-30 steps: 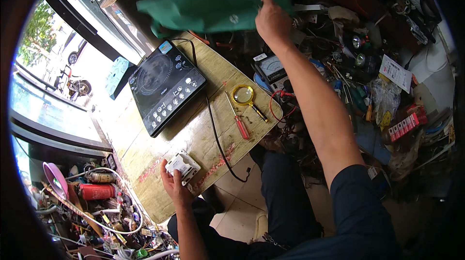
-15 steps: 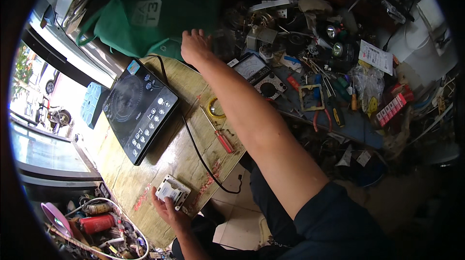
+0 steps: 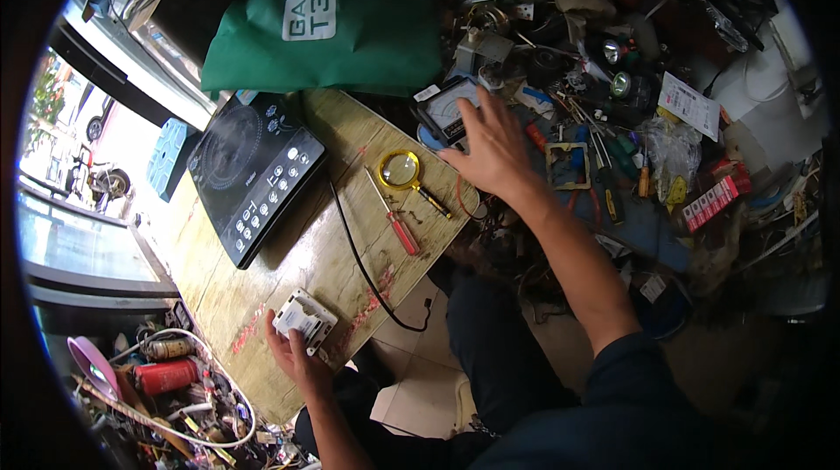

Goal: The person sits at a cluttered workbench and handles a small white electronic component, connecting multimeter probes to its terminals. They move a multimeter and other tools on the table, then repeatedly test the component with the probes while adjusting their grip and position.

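My left hand (image 3: 300, 350) is closed on a small white square module (image 3: 304, 321) at the near edge of the table, thumb on its upper side. The module's kind cannot be made out. My right hand (image 3: 497, 142) reaches over a black analog multimeter (image 3: 448, 111), thumb and fingers apart, covering its lower part. Whether it touches the meter is unclear. On the table lie a black induction cooker (image 3: 254, 177), a red-handled screwdriver (image 3: 401, 232) and a yellow-rimmed magnifying glass (image 3: 401, 170). A black cord (image 3: 354, 264) runs over the table's edge.
A green cloth bag (image 3: 367, 41) stands behind the cooker. Right of the table, a cluttered bench holds pliers, screwdrivers, flashlights (image 3: 621, 83) and a clear plastic bag (image 3: 669, 150). A blue plastic block (image 3: 166, 155) stands left of the cooker. Bottom left, a bin holds scrap and a red cylinder (image 3: 166, 376).
My right hand has moved from the green bag to the multimeter. The bag now spreads wider and lower behind the cooker. The magnifying glass has come into full view.
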`<state>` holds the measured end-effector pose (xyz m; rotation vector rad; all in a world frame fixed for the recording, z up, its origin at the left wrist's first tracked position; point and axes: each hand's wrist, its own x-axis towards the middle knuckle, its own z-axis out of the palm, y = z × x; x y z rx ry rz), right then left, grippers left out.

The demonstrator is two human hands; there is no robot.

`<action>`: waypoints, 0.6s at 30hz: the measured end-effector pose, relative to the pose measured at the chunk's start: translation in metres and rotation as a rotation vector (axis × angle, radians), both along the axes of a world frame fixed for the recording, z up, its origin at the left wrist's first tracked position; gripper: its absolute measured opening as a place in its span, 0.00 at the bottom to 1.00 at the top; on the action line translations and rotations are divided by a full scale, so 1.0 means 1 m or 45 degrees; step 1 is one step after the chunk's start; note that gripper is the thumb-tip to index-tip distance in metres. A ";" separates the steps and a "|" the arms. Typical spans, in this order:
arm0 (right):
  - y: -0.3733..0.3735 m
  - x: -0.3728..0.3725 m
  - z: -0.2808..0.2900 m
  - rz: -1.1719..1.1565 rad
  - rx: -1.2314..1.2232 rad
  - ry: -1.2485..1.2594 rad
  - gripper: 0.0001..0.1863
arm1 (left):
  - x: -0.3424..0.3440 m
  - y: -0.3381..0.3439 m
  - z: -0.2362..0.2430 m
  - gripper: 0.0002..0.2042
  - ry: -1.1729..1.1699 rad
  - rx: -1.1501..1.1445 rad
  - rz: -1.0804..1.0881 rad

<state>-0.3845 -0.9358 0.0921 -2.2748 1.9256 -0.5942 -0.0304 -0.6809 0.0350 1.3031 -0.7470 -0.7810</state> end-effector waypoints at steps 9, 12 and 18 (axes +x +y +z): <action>-0.017 0.010 0.017 -0.189 0.469 0.082 0.58 | 0.002 0.000 -0.006 0.29 0.009 -0.007 0.011; -0.023 0.009 0.015 -0.189 0.463 0.103 0.59 | 0.002 -0.001 -0.004 0.28 -0.017 0.023 -0.004; 0.008 0.020 0.020 -0.129 0.368 0.216 0.57 | 0.004 0.003 -0.005 0.28 -0.009 -0.009 -0.007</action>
